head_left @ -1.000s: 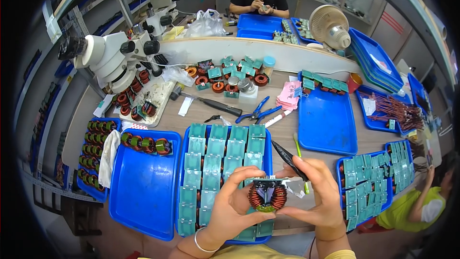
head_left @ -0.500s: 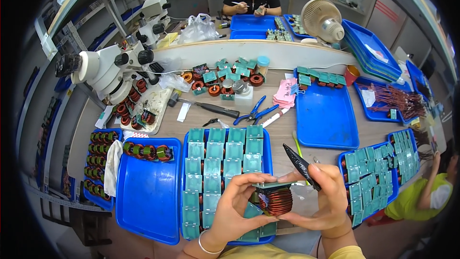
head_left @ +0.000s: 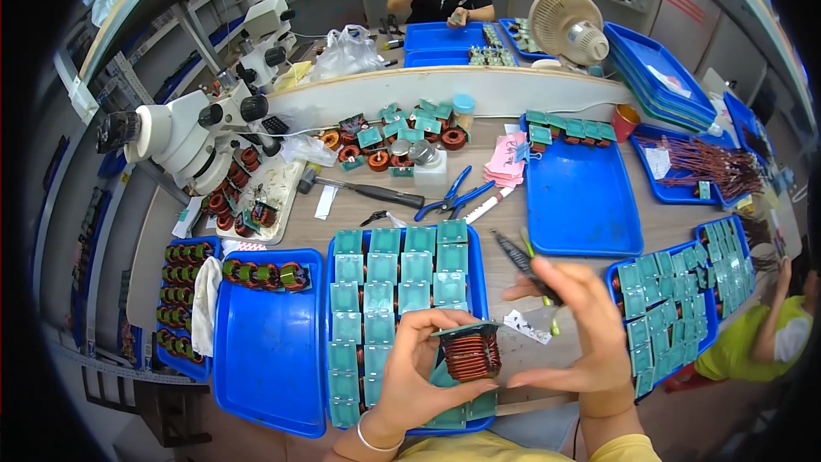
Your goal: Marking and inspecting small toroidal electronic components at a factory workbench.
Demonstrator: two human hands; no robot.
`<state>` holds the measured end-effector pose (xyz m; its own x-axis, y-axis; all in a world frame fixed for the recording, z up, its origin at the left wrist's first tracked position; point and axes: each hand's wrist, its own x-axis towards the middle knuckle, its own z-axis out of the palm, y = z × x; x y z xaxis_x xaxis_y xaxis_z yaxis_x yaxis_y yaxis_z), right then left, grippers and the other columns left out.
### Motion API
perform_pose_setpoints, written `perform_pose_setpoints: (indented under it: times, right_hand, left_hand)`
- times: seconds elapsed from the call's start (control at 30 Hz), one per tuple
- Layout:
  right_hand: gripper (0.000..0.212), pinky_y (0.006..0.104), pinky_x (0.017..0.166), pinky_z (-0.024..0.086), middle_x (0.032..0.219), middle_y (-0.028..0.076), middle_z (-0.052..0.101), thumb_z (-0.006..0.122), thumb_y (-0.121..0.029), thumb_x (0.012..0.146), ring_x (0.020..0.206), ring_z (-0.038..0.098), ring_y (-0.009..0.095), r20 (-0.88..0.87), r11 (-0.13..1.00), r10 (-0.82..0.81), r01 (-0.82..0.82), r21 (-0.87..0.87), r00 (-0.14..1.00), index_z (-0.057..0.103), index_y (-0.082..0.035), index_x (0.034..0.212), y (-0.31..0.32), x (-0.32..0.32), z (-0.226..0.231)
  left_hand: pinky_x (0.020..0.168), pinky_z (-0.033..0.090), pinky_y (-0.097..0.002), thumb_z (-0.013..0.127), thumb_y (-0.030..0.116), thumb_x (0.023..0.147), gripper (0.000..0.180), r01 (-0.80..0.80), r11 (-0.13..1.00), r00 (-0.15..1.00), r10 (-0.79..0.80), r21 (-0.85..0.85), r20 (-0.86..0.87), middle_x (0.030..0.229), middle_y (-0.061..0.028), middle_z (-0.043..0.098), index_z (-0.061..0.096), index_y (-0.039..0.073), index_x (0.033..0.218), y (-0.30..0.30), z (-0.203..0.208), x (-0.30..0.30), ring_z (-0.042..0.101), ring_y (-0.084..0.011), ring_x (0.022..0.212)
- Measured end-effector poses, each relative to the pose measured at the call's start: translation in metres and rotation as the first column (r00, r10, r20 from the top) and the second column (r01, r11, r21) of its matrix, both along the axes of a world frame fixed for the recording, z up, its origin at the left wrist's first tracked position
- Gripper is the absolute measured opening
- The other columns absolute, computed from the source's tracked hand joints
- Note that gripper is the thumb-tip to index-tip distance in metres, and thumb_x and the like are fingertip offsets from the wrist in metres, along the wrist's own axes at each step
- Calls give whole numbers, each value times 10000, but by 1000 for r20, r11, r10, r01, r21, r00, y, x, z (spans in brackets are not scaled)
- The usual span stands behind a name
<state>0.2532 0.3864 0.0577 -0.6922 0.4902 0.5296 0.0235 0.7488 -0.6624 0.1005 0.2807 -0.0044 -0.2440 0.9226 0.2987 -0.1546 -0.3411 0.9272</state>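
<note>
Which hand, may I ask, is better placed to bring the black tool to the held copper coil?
Probably the right hand: it already holds the black tool, while the left hand is occupied gripping the copper coil.

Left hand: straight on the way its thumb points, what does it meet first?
Probably the right hand, at its thumb tip, just right of the left hand. The copper-wound coil it holds would travel along. Depth is unclear, so the thumbs might miss.
</note>
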Motion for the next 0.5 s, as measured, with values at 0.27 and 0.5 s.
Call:
perform_pose_setpoints:
  times: [0.27,0.5]
  right_hand:
    - [837,336,842,441,1086,151,540,838,-216,523,963,578,256,-18,991,-13,11,-135,1000,472,29,1234,-1,3,0]
    - [827,347,853,432,1085,144,555,841,-178,506,982,559,263,22,983,105,-100,-155,994,481,26,1222,-4,-7,-2]
  left_hand:
    - [914,420,-324,802,-26,569,719,-71,995,993,64,-67,-96,1122,-111,454,439,-25,1190,-4,10,-6,474,-198,1061]
    - [949,402,-340,803,-30,569,706,-50,996,998,52,70,-28,1148,-120,454,459,-35,1185,-3,6,-7,471,-209,1081]
